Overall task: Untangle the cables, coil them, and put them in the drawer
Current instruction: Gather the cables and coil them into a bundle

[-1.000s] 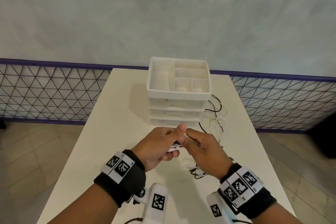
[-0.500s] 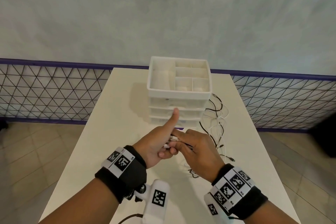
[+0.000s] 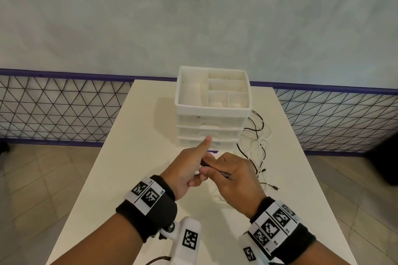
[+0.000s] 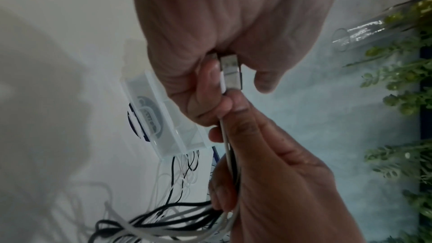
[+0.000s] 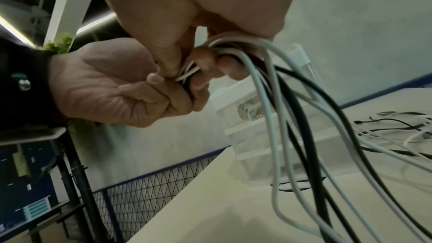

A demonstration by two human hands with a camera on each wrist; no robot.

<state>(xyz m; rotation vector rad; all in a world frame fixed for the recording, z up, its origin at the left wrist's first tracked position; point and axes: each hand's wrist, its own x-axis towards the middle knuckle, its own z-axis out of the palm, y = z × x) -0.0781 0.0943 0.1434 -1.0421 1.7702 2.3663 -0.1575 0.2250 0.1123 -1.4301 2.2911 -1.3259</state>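
My left hand (image 3: 186, 169) and right hand (image 3: 231, 175) meet above the table's middle, in front of the white drawer unit (image 3: 212, 112). The left hand's fingers curl round the cable ends, its thumb sticking up; a silver USB plug (image 4: 230, 70) shows in its grip. The right hand (image 5: 210, 58) grips a bundle of white and black cables (image 5: 287, 110) that hangs in loops beneath it. More tangled cables (image 3: 257, 146) lie on the table right of the drawer unit. The drawers look shut.
The white table (image 3: 133, 157) is narrow, with floor on both sides. A black wire-mesh fence (image 3: 58, 109) with a purple rail runs behind it, then a grey wall. Green plants (image 4: 402, 84) appear in the left wrist view.
Both hands stayed together over the table. The left thumb, earlier pressed down on the cables, has lifted and points up. The right hand has shifted slightly left and nearer.
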